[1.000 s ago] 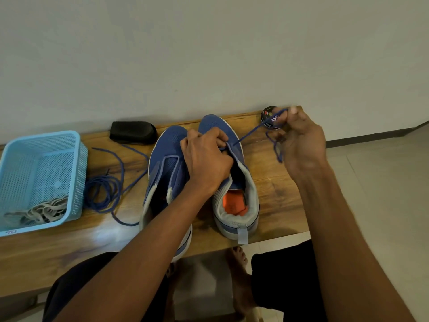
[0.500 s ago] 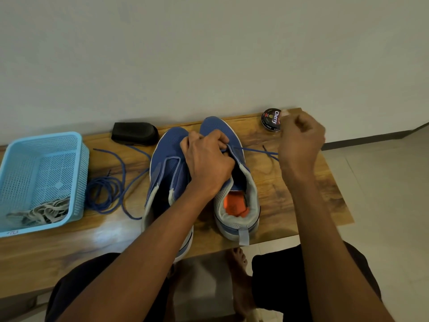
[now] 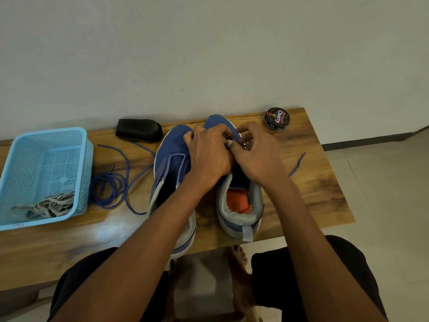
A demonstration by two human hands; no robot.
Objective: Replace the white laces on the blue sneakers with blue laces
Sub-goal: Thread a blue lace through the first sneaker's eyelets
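At frame centre, my left hand (image 3: 210, 156) and right hand (image 3: 256, 154) meet over the right blue sneaker (image 3: 239, 205), fingers curled, pinching its blue lace (image 3: 298, 164), whose free end trails toward the right.

Two blue sneakers side by side on wooden bench (image 3: 313, 182), toes to wall. Left hand (image 3: 210, 156) and right hand (image 3: 257, 154) both over eyelet area of right sneaker (image 3: 239, 205), fingers curled and meeting there; exact grip on lace hidden. Free lace end (image 3: 298, 163) lying on bench right of right hand. Left sneaker (image 3: 170, 166) unlaced. Coiled blue lace (image 3: 109, 184) between it and light-blue basket (image 3: 46, 145) holding white laces (image 3: 50, 205). Black brush (image 3: 139, 131) and polish tin (image 3: 277, 118) near wall.
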